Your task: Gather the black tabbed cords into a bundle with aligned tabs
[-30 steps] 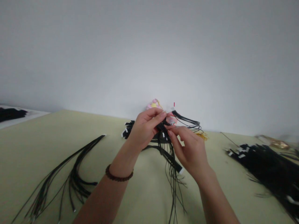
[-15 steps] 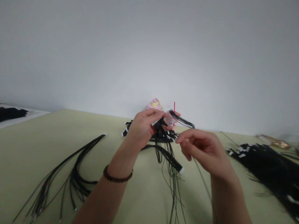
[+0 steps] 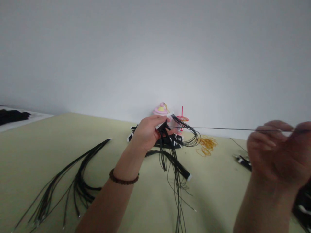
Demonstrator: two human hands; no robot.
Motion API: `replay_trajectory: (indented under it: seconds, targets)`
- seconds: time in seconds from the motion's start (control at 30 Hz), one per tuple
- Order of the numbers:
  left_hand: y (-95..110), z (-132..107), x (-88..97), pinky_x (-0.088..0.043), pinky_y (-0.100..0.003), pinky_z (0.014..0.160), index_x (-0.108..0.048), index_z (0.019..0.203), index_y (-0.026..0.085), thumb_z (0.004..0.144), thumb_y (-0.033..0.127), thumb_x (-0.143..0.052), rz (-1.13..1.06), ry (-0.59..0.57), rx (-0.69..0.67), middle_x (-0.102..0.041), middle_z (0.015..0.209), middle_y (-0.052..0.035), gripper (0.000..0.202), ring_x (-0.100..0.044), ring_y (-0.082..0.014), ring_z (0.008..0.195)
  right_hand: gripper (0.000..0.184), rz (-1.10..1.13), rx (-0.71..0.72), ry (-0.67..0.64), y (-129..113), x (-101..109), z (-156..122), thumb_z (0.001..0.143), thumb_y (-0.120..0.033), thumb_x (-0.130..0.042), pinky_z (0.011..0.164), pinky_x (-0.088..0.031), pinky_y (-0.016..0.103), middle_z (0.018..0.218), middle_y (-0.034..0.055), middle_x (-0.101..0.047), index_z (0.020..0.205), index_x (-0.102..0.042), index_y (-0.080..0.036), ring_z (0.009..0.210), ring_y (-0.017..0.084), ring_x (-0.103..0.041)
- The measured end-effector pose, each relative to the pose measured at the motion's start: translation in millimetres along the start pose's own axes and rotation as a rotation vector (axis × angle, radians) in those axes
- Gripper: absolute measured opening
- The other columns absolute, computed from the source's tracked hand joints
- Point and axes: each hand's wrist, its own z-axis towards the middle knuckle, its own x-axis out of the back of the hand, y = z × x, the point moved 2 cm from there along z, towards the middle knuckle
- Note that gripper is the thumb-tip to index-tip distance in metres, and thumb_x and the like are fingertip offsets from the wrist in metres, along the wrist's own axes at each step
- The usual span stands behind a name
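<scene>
My left hand [image 3: 149,132] is closed on a cable harness [image 3: 167,133], a bunch of thin black wires with a white connector end. Its loops hang down toward the table and also arch out to the right. From the harness one thin black wire [image 3: 225,128] runs taut to the right, nearly level. At its far end my right hand [image 3: 277,152], slightly blurred, grips that wire between thumb and fingers. Below my left hand another black wire bundle [image 3: 178,168] with a white end lies on the table.
Yellow rubber bands [image 3: 207,145] lie right of centre. A pink toy-like item [image 3: 160,109] and a pink cup with a red straw [image 3: 182,118] stand by the wall. More black cables [image 3: 81,176] spread on the left of the table [image 3: 60,139].
My right hand has moved far to the right, drawing one wire out straight from the bunch. The left hand has stayed nearly in place. The rubber bands have come into view.
</scene>
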Motion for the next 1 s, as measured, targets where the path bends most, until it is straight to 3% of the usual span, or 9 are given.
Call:
replay_trajectory:
  seconds: [0.07, 0.13, 0.2, 0.3, 0.37, 0.43, 0.53, 0.77, 1.0]
  targets:
    - [0, 0, 0.1, -0.061, -0.033, 0.056, -0.061, 0.068, 0.007, 0.075, 0.005, -0.057, -0.004, 0.009, 0.014, -0.062, 0.068, -0.004, 0.008, -0.058, -0.0097, 0.051, 0.019, -0.007, 0.025, 0.011, -6, 3, 3, 0.061, -0.017, -0.08, 0.04, -0.04, 0.005, 0.071, -0.0057, -0.059, 0.072, -0.065, -0.018, 0.05, -0.003, -0.053]
    - [0, 0, -0.9, -0.061, -0.033, 0.055, -0.061, 0.068, 0.007, 0.074, 0.004, -0.056, -0.003, 0.01, 0.022, -0.062, 0.067, -0.0045, 0.009, -0.058, -0.0104, 0.05, 0.016, -0.119, 0.052, 0.026, -5, 4, 3, 0.063, -0.016, -0.078, 0.038, -0.037, 0.006, 0.06, -0.007, -0.055, 0.074, -0.067, -0.015, 0.04, -0.004, -0.045]
    - [-1, -1, -2.0, -0.06, -0.033, 0.054, -0.061, 0.068, 0.006, 0.074, 0.004, -0.056, 0.0, 0.01, 0.016, -0.062, 0.067, -0.0052, 0.009, -0.059, -0.0117, 0.052, 0.015, -0.367, 0.118, 0.039, 2, 1, -1, 0.066, -0.016, -0.075, 0.037, -0.037, 0.011, 0.053, -0.006, -0.053, 0.079, -0.07, -0.013, 0.037, -0.002, -0.041]
    - [-1, -2, -2.3, -0.06, -0.031, 0.054, -0.062, 0.066, 0.006, 0.074, 0.005, -0.057, 0.006, 0.014, -0.009, -0.062, 0.068, -0.0056, 0.009, -0.06, -0.0127, 0.056, 0.008, -0.743, 0.255, 0.016, 22, -13, -15, 0.07, -0.016, -0.07, 0.039, -0.035, 0.018, 0.055, -0.0008, -0.059, 0.078, -0.072, -0.016, 0.042, 0.004, -0.046]
    - [-2, -2, -1.7, -0.06, -0.031, 0.055, -0.062, 0.064, 0.007, 0.073, 0.007, -0.06, 0.028, 0.01, -0.025, -0.062, 0.068, -0.0047, 0.009, -0.059, -0.0123, 0.058, 0.003, -0.922, 0.245, -0.054, 39, -25, -27, 0.072, -0.019, -0.069, 0.038, -0.032, 0.018, 0.051, -0.0022, -0.056, 0.073, -0.071, -0.017, 0.042, 0.005, -0.045]
    - [-3, -2, -1.5, -0.059, -0.029, 0.055, -0.062, 0.063, 0.008, 0.071, 0.011, -0.063, 0.063, 0.002, -0.042, -0.061, 0.068, -0.0034, 0.009, -0.059, -0.0116, 0.058, 0.008, -1.099, 0.204, -0.179, 58, -36, -39, 0.072, -0.02, -0.067, 0.038, -0.03, 0.017, 0.046, -0.0044, -0.051, 0.066, -0.068, -0.016, 0.041, 0.005, -0.043]
    - [-3, -2, -2.7, -0.056, -0.023, 0.052, -0.063, 0.061, 0.01, 0.072, 0.014, -0.063, 0.115, 0.008, -0.041, -0.06, 0.064, -0.0021, 0.012, -0.059, -0.0106, 0.057, 0.016, -1.287, 0.253, -0.36, 82, -47, -53, 0.073, -0.017, -0.062, 0.04, -0.031, 0.016, 0.044, -0.0057, -0.047, 0.057, -0.061, -0.015, 0.041, 0.004, -0.041]
    - [-5, -4, -3.1, -0.055, -0.02, 0.053, -0.066, 0.062, 0.012, 0.075, 0.018, -0.062, 0.171, -0.08, -0.056, -0.063, 0.065, -0.0013, 0.014, -0.059, -0.0089, 0.055, 0.016, -1.348, 0.381, -0.416, 106, -48, -57, 0.076, -0.015, -0.057, 0.045, -0.035, 0.015, 0.049, -0.0046, -0.053, 0.061, -0.062, -0.014, 0.044, 0.003, -0.046]
    - [-5, -4, -1.7, -0.055, -0.019, 0.053, -0.064, 0.061, 0.013, 0.074, 0.02, -0.063, 0.205, -0.054, -0.043, -0.063, 0.066, -0.0013, 0.015, -0.059, -0.0087, 0.055, 0.016, -1.35, 0.412, -0.411, 109, -43, -56, 0.078, -0.017, -0.058, 0.045, -0.036, 0.016, 0.05, -0.0036, -0.054, 0.063, -0.063, -0.014, 0.044, 0.005, -0.047]
